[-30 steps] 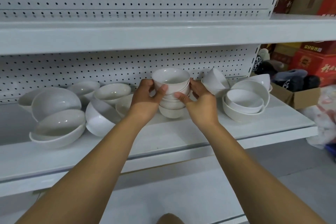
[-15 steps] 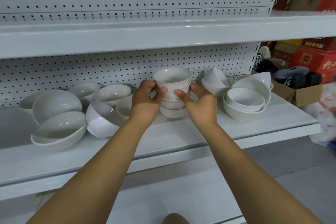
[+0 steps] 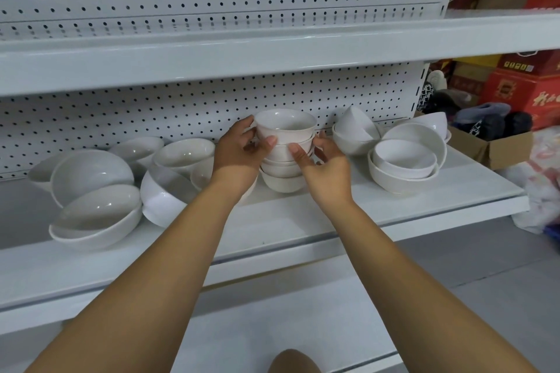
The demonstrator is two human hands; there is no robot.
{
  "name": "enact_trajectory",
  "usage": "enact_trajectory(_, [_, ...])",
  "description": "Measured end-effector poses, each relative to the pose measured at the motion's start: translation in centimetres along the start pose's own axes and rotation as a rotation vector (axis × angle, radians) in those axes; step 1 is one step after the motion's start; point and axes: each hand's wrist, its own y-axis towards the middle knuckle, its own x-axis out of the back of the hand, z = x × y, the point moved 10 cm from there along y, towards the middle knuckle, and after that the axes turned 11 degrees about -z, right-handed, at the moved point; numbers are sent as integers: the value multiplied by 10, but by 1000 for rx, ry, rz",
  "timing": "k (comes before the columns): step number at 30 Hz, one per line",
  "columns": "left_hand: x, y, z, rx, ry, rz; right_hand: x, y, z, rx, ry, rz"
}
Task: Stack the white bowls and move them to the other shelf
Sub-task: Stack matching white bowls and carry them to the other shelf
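While the stack of small white bowls (image 3: 285, 154) on the middle shelf (image 3: 303, 221) is gripped by left hand (image 3: 239, 154) and right hand (image 3: 321, 163) — a tilted lift could topple it.

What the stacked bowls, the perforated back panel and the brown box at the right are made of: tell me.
Stacked bowls: probably glazed ceramic or porcelain, since they are glossy white with soft highlights and thick rims, though melamine can't be ruled out.
Back panel: looks like white-painted sheet metal, smooth and punched with regular rows of holes.
Box: brown cardboard, matte, with open flaps.
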Motion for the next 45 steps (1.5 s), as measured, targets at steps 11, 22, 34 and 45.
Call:
enact_trajectory(11, [-2,-3,4,-20,32,62,-6,-7,-22,-13,48,205])
enact_trajectory(22, [-15,-3,8,30,128,289,-26,-9,-31,-87,-9,371])
enact_trajectory(34, [-11,1,12,12,166,268,-8,-10,-34,-70,-101,274])
enact_trajectory(45, [-6,-3,1,-68,135,187,-11,-13,-37,-60,-69,287])
